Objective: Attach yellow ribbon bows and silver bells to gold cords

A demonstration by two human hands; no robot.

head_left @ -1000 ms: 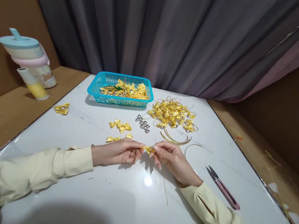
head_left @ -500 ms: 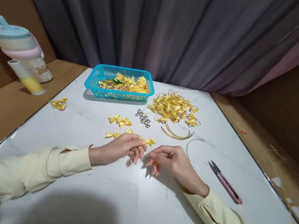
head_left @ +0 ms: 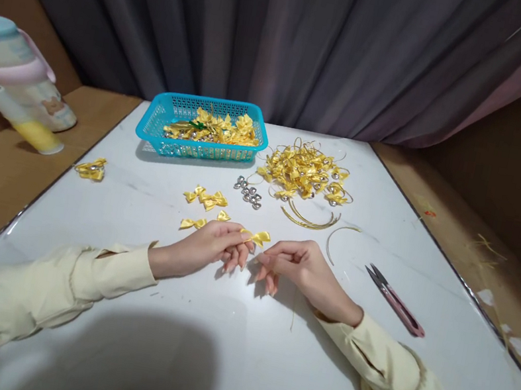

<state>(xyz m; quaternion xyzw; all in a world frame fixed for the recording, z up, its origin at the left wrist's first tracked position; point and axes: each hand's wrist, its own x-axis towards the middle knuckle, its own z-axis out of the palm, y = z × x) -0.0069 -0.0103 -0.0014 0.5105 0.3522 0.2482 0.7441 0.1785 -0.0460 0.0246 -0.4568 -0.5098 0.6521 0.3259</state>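
Observation:
A yellow satin bow [head_left: 260, 238] is pinched between the thumb and fingers of my left hand [head_left: 217, 241], in the middle of the table. Just to its right, my right hand [head_left: 296, 265] has its thumb and index finger pressed together near the bow; what they grip is too small to make out. A thin gold strand [head_left: 292, 318] shows below my right wrist. Loose yellow bows [head_left: 212, 200] lie beyond my left hand. Small silver bells [head_left: 248, 191] sit in a cluster behind the hands.
A blue basket [head_left: 197, 152] of bows stands at the back, beside a pile of corded yellow bows [head_left: 303, 169]. Gold cords [head_left: 309, 222] lie in front of the pile. Thread snips [head_left: 396, 299] are at right. A tumbler [head_left: 15, 68] and yellow-filled tube [head_left: 26, 121] stand left.
The view has shifted slightly, so the table things sit higher and a little to the left. My hands keep almost the same pose, fingertips close together near the bow.

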